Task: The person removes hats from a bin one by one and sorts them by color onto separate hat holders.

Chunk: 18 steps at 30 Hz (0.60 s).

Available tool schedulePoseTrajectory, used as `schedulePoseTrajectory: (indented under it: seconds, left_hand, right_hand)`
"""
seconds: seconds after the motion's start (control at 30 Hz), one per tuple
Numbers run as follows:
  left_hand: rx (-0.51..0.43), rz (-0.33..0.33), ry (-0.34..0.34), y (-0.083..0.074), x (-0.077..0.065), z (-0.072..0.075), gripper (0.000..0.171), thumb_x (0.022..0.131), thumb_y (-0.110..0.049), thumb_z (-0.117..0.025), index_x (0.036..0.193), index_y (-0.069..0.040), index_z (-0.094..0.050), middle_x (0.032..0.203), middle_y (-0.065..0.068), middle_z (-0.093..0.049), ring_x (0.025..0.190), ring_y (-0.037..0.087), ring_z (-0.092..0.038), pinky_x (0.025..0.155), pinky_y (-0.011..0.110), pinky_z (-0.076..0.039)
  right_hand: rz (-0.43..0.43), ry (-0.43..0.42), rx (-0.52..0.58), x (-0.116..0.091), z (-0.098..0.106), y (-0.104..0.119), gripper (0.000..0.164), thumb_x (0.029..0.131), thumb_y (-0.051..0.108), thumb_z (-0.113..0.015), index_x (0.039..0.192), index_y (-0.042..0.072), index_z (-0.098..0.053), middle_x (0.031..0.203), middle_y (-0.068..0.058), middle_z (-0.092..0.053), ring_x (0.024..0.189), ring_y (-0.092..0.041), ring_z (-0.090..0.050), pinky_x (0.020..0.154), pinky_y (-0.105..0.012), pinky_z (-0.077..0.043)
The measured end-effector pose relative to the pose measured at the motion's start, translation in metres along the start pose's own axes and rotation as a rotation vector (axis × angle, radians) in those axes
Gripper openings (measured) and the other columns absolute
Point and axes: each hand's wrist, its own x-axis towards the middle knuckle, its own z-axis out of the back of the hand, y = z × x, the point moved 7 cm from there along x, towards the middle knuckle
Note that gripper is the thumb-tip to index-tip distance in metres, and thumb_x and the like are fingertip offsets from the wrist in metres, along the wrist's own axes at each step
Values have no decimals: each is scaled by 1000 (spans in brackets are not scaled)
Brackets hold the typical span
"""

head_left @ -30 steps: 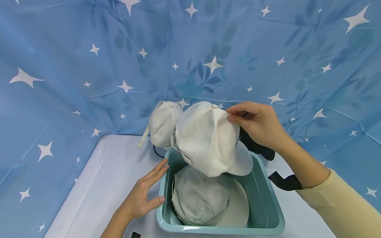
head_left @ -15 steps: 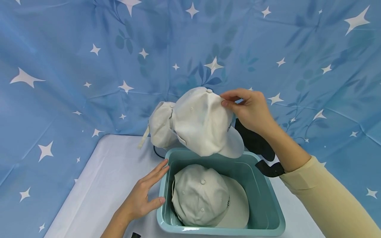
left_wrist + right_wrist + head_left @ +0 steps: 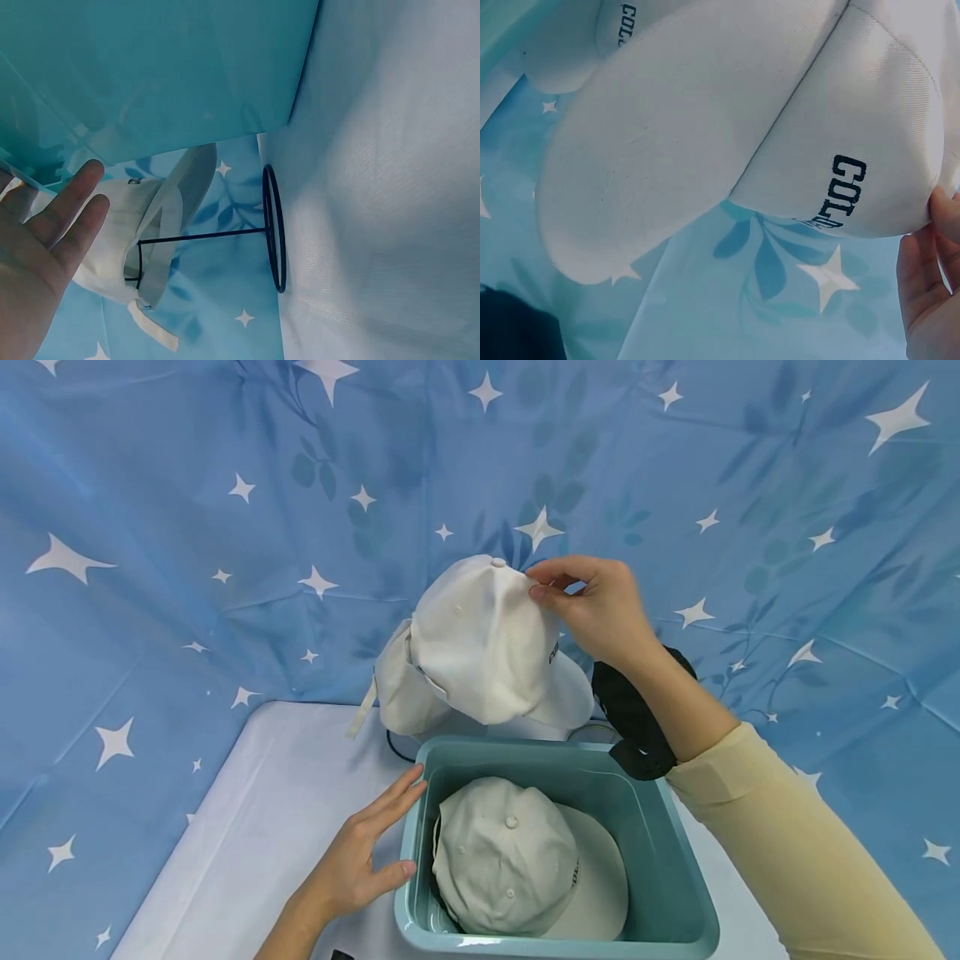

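Note:
My right hand (image 3: 592, 606) pinches the crown of a white baseball cap (image 3: 487, 643) near its top button. This cap hangs above the far rim of a teal plastic bin, brim to the right. Dark letters show on its front panel (image 3: 840, 191) in the right wrist view. Inside the bin (image 3: 675, 860) lies another pale cap (image 3: 510, 860), crown up. With fingers spread, my left hand (image 3: 360, 852) rests at the bin's left rim. Partly hidden behind the held cap is a third white cap (image 3: 397, 693), which sits on a black wire stand (image 3: 202, 236).
A white-covered table (image 3: 285, 793) bears the bin and the stand. Behind my right forearm, a black object (image 3: 630, 702) is partly hidden. Part of a thin ring (image 3: 596, 731) shows beyond the bin. A blue star-patterned cloth (image 3: 450, 468) hangs at the back.
My right hand has raised the held cap up and away from over the bin, toward the back and left, so it overlaps the cap on the stand more. My left hand has not moved.

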Motion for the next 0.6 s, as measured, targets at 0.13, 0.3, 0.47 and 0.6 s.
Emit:
schedulePoseTrajectory:
  seconds: [0.13,0.3,0.47,0.6]
  left_hand:
    - [-7,-8,-3,-1,0,0,78,86,-19,-70,158,-3,-44,169,13,-33,152,31,-39,115,45,-42]
    - [-6,-31,-7,-2,0,-1,78,86,-18,-69,157,-1,-44,169,14,-33,152,32,-38,118,36,-37]
    - [10,-28,-8,-1,0,0,78,86,-20,-70,157,-1,-44,169,13,-33,152,33,-38,118,37,-37]
    - [12,-17,-5,-1,0,1,78,87,-20,-70,158,-2,-44,169,13,-32,152,33,-38,118,37,-36]
  right_hand:
    - [-18,8,12,6,-8,1,19,98,8,-73,115,9,-82,102,-7,-77,96,-16,-68,75,-22,-53]
    - [-36,-6,7,12,-18,0,19,98,8,-74,114,10,-82,101,-8,-78,97,-19,-69,72,-24,-52]
    - [-39,-23,22,16,-30,-1,19,97,8,-74,113,11,-83,100,-8,-78,95,-20,-69,71,-24,-52]
    - [-41,-50,46,20,-40,-6,19,96,7,-74,113,10,-83,101,-9,-78,93,-19,-69,72,-24,-52]
